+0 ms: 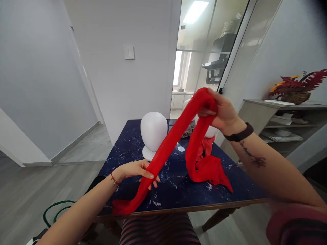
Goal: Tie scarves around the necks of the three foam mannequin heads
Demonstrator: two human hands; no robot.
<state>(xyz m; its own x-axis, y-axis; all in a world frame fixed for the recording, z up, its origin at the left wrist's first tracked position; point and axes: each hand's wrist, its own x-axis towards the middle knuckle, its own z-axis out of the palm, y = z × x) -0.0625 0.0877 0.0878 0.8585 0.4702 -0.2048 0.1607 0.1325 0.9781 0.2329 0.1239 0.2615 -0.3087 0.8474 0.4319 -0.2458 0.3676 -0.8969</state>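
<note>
A long red scarf (pixel 168 143) stretches between my two hands above a dark blue marble table (pixel 173 190). My left hand (pixel 139 170) pinches it low near the table's front, thumb over the cloth, and one end trails to the front edge. My right hand (pixel 221 112) is raised and closed on the scarf's bend. From there the rest hangs down into a heap (pixel 206 168) on the table. A white foam mannequin head (pixel 153 132) stands behind the scarf. A second white head (pixel 211 131) is mostly hidden behind my right hand.
A sideboard with shelves (pixel 281 119) stands at the right, carrying a basket of red and yellow flowers (pixel 297 88). Glass sliding doors (pixel 212 51) open onto a kitchen behind the table. A green cord (pixel 55 211) lies on the grey floor at lower left.
</note>
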